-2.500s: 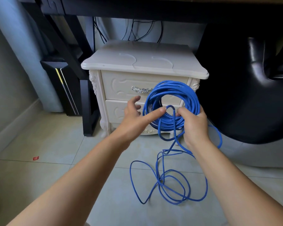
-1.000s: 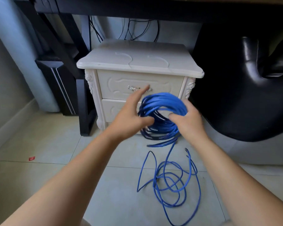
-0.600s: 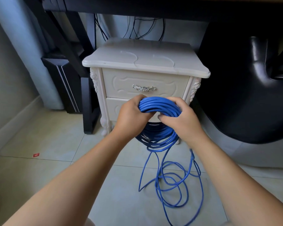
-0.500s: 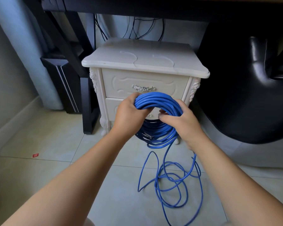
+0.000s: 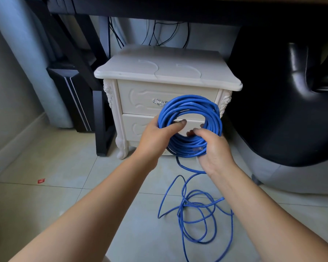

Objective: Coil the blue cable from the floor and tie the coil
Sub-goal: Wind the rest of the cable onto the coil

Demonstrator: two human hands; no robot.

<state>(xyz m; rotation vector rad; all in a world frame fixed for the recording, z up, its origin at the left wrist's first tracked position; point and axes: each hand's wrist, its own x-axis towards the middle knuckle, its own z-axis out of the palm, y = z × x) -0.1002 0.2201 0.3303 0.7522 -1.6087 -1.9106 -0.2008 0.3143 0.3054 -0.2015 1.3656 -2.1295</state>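
Note:
A thick round coil of blue cable [image 5: 192, 107] stands upright in the air in front of a white nightstand. My left hand [image 5: 156, 137] grips the coil's left side, thumb through the middle. My right hand [image 5: 214, 152] grips the lower right of the coil, fingers curled round the bundle. From the coil's bottom one strand drops to the floor, where the loose blue cable [image 5: 195, 218] lies in several tangled loops between my forearms.
The white two-drawer nightstand [image 5: 167, 76] stands right behind the coil. A black leather chair [image 5: 284, 103] fills the right side. Black desk legs [image 5: 100, 120] and a dark box [image 5: 72, 95] stand at the left. A small red scrap [image 5: 41, 180] lies on the tile floor.
My left hand went from open beside the coil to gripping its left side. The coil rose and turned more upright. My right hand slid to its lower right.

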